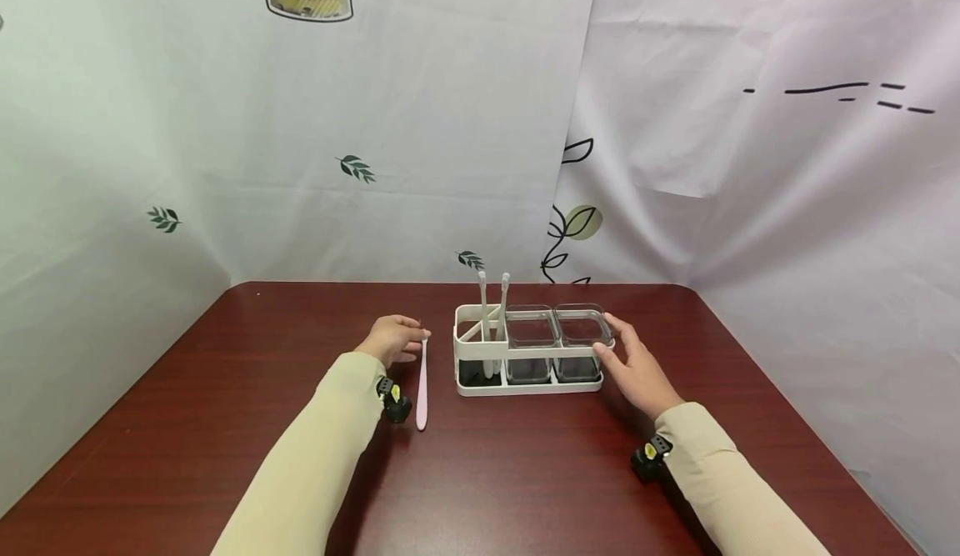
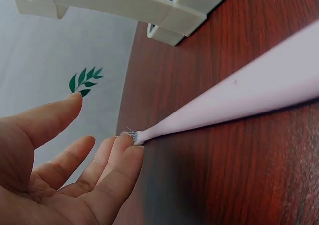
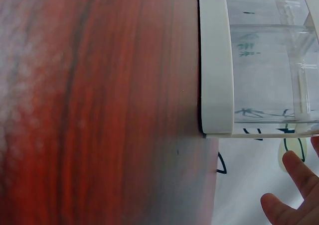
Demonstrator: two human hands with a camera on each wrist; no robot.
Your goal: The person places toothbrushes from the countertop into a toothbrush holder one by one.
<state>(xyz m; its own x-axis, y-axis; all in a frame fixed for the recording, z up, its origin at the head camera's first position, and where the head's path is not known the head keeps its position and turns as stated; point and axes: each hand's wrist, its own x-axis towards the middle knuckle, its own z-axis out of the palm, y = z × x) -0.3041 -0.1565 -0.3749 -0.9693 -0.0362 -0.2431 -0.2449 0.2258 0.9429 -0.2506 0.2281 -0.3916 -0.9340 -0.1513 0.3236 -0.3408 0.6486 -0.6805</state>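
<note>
A pale pink toothbrush (image 1: 422,389) lies lengthwise on the table to the left of a white toothbrush holder (image 1: 480,389). My left hand (image 1: 392,339) is at its bristle end, the fingertips touching or nearly touching the head; the left wrist view shows the thumb standing apart from the fingers (image 2: 119,175). At the holder's right end, my right hand (image 1: 633,368) holds the upper rail's corner, thumb at the front and fingers behind. Two light toothbrushes (image 1: 483,314) stand in the left compartment. Two clear cups (image 1: 581,327) sit side by side in the right part.
The dark reddish wooden table (image 1: 517,473) meets white printed cloth (image 1: 420,106) at the back and both sides. Black wrist cameras (image 1: 396,404) hang at both sleeves.
</note>
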